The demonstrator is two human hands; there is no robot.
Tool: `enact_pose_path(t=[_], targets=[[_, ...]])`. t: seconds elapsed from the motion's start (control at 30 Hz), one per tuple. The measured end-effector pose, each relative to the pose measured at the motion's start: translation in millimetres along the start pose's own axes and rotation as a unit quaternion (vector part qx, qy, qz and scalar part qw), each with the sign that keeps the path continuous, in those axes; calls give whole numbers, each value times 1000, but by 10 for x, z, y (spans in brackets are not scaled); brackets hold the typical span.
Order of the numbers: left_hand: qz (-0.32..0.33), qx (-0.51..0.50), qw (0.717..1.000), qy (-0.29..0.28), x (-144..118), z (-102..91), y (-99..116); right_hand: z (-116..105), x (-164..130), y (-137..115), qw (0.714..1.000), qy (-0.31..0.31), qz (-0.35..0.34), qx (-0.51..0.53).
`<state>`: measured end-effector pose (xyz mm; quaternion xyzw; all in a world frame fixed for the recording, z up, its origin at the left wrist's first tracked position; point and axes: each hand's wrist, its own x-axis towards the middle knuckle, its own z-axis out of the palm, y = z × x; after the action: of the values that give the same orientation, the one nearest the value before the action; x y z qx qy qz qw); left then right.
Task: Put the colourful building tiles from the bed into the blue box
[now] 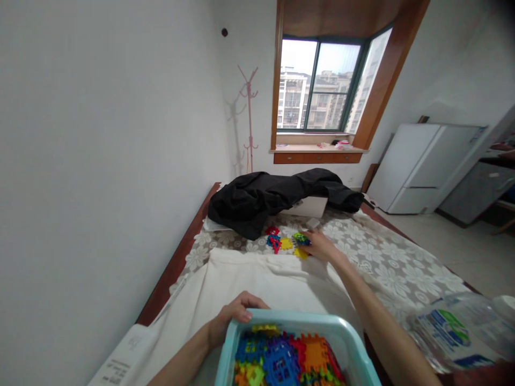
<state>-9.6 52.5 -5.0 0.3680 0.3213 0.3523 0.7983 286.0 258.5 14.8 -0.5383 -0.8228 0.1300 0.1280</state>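
My left hand (237, 312) is closed on the far left rim of a light blue plastic tub (300, 318), thumb over the edge. Inside the tub lie many interlocking plastic building pieces (281, 356) in blue, red, orange and yellow. Reaching forward, my right hand (319, 245) has its fingertips closed at a green and dark blue building piece (301, 238); the fingers partly hide it. Close by on the patterned tablecloth are yellow pieces (286, 244) and a cluster of red and blue pieces (273, 239).
A white cloth (257, 273) covers the table's near part. Behind the pieces stands a white box (308, 206) under black fabric (277, 193). A large clear plastic bottle (454, 332) lies at the right. The wall (120, 134) borders the left side.
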Motion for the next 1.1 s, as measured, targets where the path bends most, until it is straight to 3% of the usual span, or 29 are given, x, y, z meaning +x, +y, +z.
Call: enact_pose_path(t=[0.2, 0.37, 0.57, 0.87, 1.1], targets=[[3, -11, 1000, 21, -36, 64, 27, 154, 87, 289, 1000, -4, 12, 4], [0, -11, 1000, 23, -58, 124, 51, 192, 169, 489, 998, 46, 52, 11], [-3, -3, 1000, 10, -32, 66, 38, 270, 190, 600, 989, 112, 84, 50], [-6, -11, 1000, -2, 24, -41, -10, 191, 225, 606, 966, 160, 76, 189], [2, -14, 1000, 1, -11, 14, -6, -58, 142, 293, 934, 135, 24, 329]])
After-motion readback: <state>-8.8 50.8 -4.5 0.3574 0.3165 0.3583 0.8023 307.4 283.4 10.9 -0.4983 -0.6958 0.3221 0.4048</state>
